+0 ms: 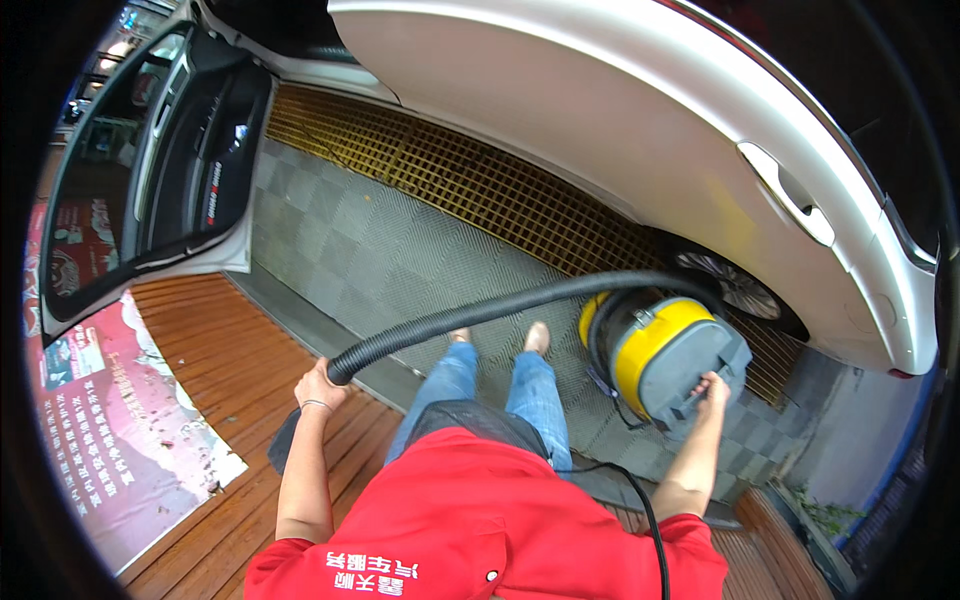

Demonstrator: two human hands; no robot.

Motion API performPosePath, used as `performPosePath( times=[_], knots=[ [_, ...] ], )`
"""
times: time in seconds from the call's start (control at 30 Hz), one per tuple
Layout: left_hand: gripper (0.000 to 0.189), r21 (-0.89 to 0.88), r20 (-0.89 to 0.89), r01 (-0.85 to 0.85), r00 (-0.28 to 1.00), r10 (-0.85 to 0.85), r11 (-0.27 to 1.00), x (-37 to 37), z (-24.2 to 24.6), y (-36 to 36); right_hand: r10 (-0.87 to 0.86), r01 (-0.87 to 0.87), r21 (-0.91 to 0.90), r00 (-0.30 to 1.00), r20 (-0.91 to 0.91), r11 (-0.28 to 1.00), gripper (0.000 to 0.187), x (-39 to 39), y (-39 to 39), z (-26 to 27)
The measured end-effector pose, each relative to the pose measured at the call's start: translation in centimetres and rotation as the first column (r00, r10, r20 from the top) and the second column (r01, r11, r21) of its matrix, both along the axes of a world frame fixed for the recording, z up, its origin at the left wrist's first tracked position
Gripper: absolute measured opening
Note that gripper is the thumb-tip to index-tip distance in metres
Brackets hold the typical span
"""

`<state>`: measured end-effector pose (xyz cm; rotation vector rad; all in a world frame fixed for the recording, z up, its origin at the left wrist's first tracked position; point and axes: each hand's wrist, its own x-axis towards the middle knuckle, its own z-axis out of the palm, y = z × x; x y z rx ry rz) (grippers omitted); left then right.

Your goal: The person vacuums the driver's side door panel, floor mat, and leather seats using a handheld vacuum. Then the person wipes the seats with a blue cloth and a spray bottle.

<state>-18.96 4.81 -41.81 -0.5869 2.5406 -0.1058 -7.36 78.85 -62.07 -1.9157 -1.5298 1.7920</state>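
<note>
My left hand [321, 388] grips a black corrugated vacuum hose [457, 315] near its end; a dark nozzle [283, 442] shows behind my wrist. From there the hose arches across in front of my legs to a yellow and grey canister vacuum cleaner [656, 352]. On the grey top of the canister, my right hand [710, 390] is closed around the carrying handle. The canister stands to my right, close to the rear wheel [731, 285] of a silver car. Its lower part is partly hidden by the hose and the top cover.
The silver car's side [570, 112] runs along the far side, with one door [187, 150] standing open at left. Yellow floor grating [420, 157] lies beside grey tiles [322, 217]. Wooden decking [202, 330] bears a torn printed poster [142, 435]. A black cable [651, 510] hangs by my right arm.
</note>
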Motion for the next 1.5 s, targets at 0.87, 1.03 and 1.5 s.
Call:
performPosePath(
  times=[0.87,1.03,1.5],
  knots=[
    [0.034,0.745,-0.528,-0.491,-0.022,0.849,0.45,9.7,-3.4,-32.4,0.888,-0.888,0.009,0.46,0.019,0.46,0.012,-27.5,-50.3,8.6],
    [0.046,0.63,-0.543,-0.617,0.083,0.835,0.471,8.1,-0.9,-35.0,0.978,-0.974,0.097,0.202,-0.049,0.206,0.014,-31.9,-60.2,7.5],
    [0.046,0.626,-0.492,-0.724,-0.08,0.867,0.289,11.0,1.9,-39.8,0.979,-0.993,0.03,0.113,0.171,0.11,0.021,-39.3,-70.7,4.3]
  ],
)
